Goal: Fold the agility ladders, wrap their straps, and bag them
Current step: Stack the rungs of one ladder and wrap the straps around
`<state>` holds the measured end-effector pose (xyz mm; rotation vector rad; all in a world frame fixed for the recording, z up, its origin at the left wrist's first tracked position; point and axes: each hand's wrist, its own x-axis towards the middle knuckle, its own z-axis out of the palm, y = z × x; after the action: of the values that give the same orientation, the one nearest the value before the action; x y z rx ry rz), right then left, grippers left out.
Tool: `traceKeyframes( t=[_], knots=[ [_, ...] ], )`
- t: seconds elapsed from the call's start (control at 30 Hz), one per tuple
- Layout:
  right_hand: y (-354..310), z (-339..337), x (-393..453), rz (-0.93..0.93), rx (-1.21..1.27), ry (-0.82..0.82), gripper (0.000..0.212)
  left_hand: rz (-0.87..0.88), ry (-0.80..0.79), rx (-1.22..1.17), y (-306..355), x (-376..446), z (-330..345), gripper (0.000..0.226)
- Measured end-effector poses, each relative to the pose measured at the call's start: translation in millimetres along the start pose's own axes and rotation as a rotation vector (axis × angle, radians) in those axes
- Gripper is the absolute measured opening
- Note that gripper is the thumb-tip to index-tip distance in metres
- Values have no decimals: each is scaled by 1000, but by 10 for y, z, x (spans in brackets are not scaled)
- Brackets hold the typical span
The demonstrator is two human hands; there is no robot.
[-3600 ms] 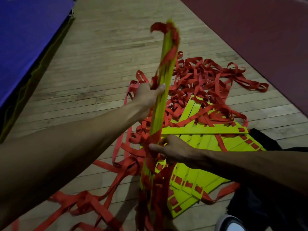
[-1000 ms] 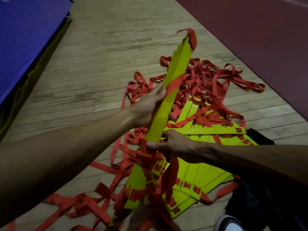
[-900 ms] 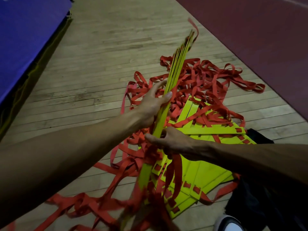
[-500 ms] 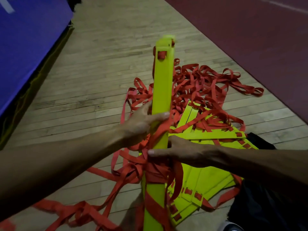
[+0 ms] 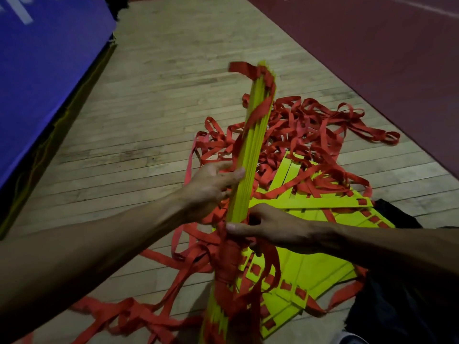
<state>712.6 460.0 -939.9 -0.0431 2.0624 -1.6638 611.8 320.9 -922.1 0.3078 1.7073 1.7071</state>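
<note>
I hold a stacked bundle of yellow ladder rungs (image 5: pixel 250 155) upright, seen edge-on, with a red strap (image 5: pixel 258 111) spiralling round its upper part. My left hand (image 5: pixel 211 186) grips the bundle at its middle from the left. My right hand (image 5: pixel 270 227) grips it lower down, where red strap turns (image 5: pixel 229 259) are bunched round the rungs. Behind the bundle, more yellow rungs (image 5: pixel 320 261) lie fanned on the floor under a tangle of loose red straps (image 5: pixel 305 130).
The wooden floor (image 5: pixel 159 115) stretches ahead. A blue mat (image 5: pixel 42 60) borders it on the left and a dark red floor area (image 5: pixel 387 50) on the right. A black bag or cloth (image 5: pixel 397 217) lies at the right. A shoe tip (image 5: pixel 351 338) shows at the bottom.
The bundle has turned from showing its flat face to edge-on, and a strap now crosses its upper part. Both hands stay at the same places on it.
</note>
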Motion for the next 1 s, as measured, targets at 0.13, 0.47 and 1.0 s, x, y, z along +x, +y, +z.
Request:
traceKeyframes(
  t=[0.13, 0.47, 1.0],
  knots=[
    [-16, 50, 20, 29, -104, 78, 55, 30, 184, 197, -113, 29, 60, 32],
    [76, -109, -27, 1, 112, -26, 22, -187, -90, -300, -3, -44, 42, 55],
    [-21, -3, -17, 19, 244, 57, 29, -88, -94, -80, 4, -27, 32, 47]
  ],
)
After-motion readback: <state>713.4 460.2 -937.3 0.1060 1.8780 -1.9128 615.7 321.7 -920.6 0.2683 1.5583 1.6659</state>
